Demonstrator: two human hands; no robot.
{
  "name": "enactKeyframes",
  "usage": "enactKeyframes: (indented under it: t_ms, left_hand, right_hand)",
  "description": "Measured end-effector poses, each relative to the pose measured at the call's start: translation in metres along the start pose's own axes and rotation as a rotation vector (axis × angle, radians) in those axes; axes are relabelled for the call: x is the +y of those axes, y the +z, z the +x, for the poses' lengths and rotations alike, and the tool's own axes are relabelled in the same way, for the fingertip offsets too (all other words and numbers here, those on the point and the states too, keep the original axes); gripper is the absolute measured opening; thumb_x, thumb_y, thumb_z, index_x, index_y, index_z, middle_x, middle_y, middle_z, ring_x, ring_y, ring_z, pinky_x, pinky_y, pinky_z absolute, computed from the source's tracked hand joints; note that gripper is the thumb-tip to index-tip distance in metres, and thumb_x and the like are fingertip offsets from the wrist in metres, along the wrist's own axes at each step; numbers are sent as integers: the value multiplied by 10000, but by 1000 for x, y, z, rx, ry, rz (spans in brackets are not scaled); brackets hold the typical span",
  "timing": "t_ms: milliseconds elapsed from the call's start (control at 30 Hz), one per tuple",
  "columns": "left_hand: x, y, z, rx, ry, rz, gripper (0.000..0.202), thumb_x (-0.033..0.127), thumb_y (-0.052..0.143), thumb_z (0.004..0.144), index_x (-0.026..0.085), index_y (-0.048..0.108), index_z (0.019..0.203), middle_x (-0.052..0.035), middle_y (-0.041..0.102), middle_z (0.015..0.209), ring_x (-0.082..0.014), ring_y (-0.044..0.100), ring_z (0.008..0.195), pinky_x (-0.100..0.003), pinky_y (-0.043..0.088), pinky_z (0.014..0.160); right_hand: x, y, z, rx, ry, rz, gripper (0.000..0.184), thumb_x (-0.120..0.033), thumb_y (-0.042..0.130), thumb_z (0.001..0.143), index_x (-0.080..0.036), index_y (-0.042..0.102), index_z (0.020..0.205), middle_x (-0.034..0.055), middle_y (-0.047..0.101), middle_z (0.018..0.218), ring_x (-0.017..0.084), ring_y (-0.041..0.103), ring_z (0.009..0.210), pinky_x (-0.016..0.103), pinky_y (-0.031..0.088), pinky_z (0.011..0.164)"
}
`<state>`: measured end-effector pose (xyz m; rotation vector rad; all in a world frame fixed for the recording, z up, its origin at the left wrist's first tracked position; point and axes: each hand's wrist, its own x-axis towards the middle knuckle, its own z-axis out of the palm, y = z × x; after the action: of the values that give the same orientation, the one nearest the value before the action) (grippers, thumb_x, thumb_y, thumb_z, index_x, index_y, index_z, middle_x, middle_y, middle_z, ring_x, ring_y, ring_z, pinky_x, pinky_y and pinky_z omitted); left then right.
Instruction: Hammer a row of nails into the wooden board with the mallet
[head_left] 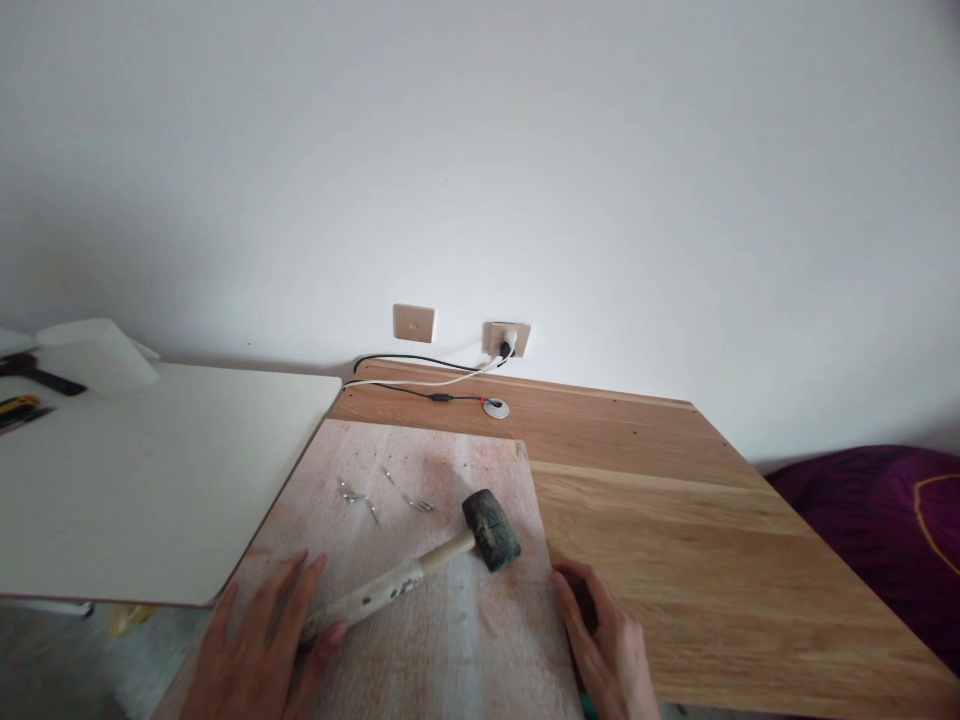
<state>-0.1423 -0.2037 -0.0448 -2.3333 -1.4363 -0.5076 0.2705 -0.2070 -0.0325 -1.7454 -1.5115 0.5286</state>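
Observation:
A weathered, whitish wooden board (442,650) lies in front of me on a wood-grain desk. On it rests a rubber mallet with a black head (491,530) and a pale, worn wooden handle (375,596). My left hand (259,645) lies on the board with fingers spread, the handle's end between thumb and forefinger. My right hand (606,640) is at the board's right edge, its fingers curled; what is inside them is hidden. A bit of green (589,707) shows below it. Several small silver nails (360,497) lie scattered beyond the mallet, near a row of dark dots.
The wood-grain desk (675,540) extends right, beside purple fabric (862,530). To the left, a white table (135,480) carries a paper roll (97,355), a black-handled tool (45,377) and a yellow-black tool (19,408). Cables (420,382) run to a wall socket (499,338).

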Motion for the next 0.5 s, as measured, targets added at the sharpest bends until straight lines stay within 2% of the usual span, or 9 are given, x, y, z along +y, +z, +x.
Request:
enactKeyframes:
  t_ms: [133,233,267,333,367,400,433,467,500]
  left_hand:
    - [14,-11,27,144,-193,-202,422,491,465,1077,246,666,1355,-115,730,1339,-323,675,1227,-563,444,1180]
    - [45,-29,62,252,-430,-442,298,390,460,1091,265,725,1039,-89,701,1303,-283,662,1259,-473,554,1083]
    - [58,-36,74,294,-512,-515,272,370,470,1091,265,712,1027,-79,694,1291,-264,673,1228,-453,577,1056]
    - [78,-49,97,391,-580,-664,183,398,588,1038,258,688,1100,-78,668,1276,-265,676,1222,-453,600,1050]
    - [85,-54,107,482,-625,-756,200,406,631,1008,245,667,1121,-85,658,1267,-267,685,1208,-438,626,1010]
    - [87,-59,115,532,-689,-833,226,412,674,979,238,658,1121,-77,667,1223,-249,712,1128,-394,658,911]
    - [85,-62,122,590,-775,-865,247,422,705,955,232,651,1102,-46,687,1077,-201,730,913,-328,658,744]
    - [78,-65,127,631,-866,-870,271,432,724,939,227,639,1095,5,668,887,-143,663,669,-264,592,567]
    - [67,-66,131,628,-943,-849,286,453,694,954,219,620,1101,47,611,743,-113,564,517,-236,505,461]
  right_hand:
    - [3,0,0,-16,-11,11,450,-592,536,1059,-214,780,1078,89,856,964,231,816,793,250,633,682]
    - [2,1,0,9,-46,5,420,-567,541,1067,-226,786,1054,85,841,969,221,802,784,247,626,691]
    - [1,1,0,18,-65,6,411,-557,543,1068,-229,790,1038,86,834,970,218,797,784,245,623,698]
    - [-1,0,0,33,-99,19,398,-537,542,1075,-234,794,1013,87,817,975,215,796,816,239,621,724]
    - [-3,0,0,32,-115,30,395,-529,540,1078,-236,795,1006,86,808,971,213,797,833,235,621,735]
    - [-4,0,0,34,-125,44,395,-526,538,1080,-237,797,1001,84,800,964,211,796,844,231,620,741]
    - [-6,0,0,37,-132,58,398,-526,536,1083,-238,798,997,82,793,956,209,793,846,229,619,743]
    - [-7,-1,0,39,-138,74,404,-529,535,1084,-239,800,991,80,786,949,206,790,844,227,618,742]
    - [-8,-1,0,42,-145,91,413,-535,533,1085,-239,802,982,79,782,945,204,786,839,226,617,742]
